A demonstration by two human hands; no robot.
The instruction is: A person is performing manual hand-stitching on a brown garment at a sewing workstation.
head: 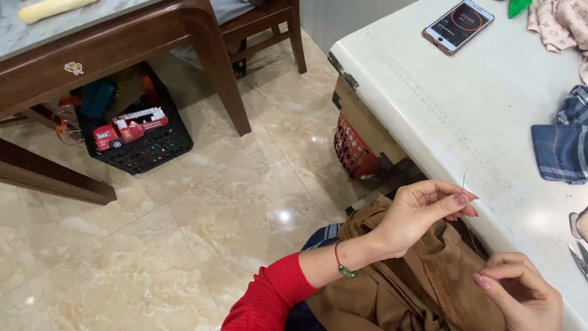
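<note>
My left hand (422,214), on a red-sleeved arm with a bead bracelet at the wrist, pinches a thin sewing needle (463,182) between thumb and fingers, tip pointing up. A fine thread runs from it down to the brown fabric (429,276) bunched in my lap. My right hand (520,294), at the lower right, pinches a fold of that brown fabric just under the edge of the white table (465,104). The two hands are a short distance apart, with the cloth between them.
On the white table lie a phone (457,24), blue plaid cloth (560,147), pale patterned cloth (560,21) and scissors (577,257) at the right edge. A red basket (352,150) sits beneath it. A wooden table (122,43) stands over a black crate (144,150) with a toy fire truck (130,127).
</note>
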